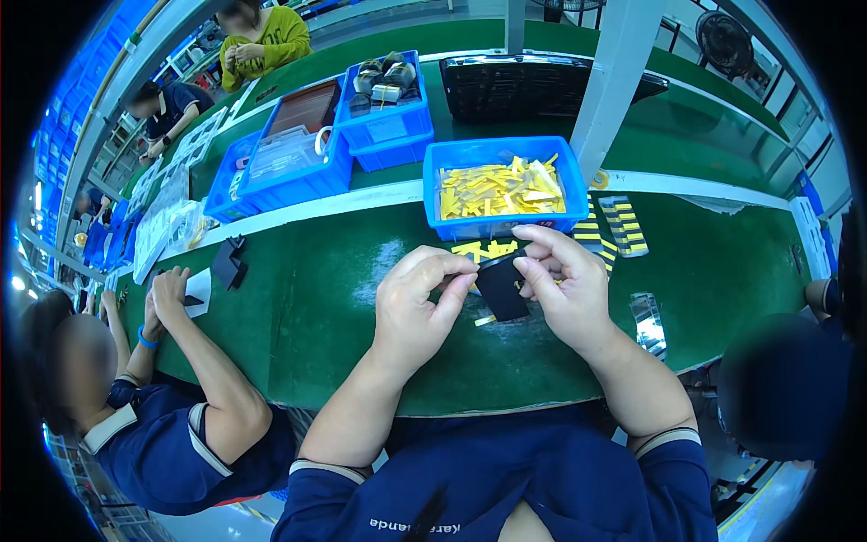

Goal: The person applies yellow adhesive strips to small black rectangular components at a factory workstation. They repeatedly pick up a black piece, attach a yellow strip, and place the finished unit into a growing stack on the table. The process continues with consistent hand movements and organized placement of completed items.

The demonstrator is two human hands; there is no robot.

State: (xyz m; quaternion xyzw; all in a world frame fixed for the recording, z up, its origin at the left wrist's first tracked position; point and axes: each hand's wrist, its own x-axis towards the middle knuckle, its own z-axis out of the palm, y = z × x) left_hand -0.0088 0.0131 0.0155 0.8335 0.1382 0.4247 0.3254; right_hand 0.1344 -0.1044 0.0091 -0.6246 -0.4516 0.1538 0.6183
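In front of my chest, a flat black rectangular piece (502, 294) is held up above the green table between both hands. My left hand (415, 303) pinches its upper left corner between thumb and fingertips. At the upper right edge, my right hand (571, 287) grips it with thumb and forefinger. A bit of yellow shows by the right fingers; its exact shape is hidden. Loose yellow strips (471, 249) lie on the table just beyond the piece, partly covered by my hands.
A blue bin (431, 194) full of yellow strips stands just beyond my hands. Right of it lie sheets with yellow and dark bands (623, 226); nearer is a shiny clear strip (647, 323). Black pieces (229, 263) lie left, near a co-worker's hands (170, 294). A white post (614, 90) rises behind.
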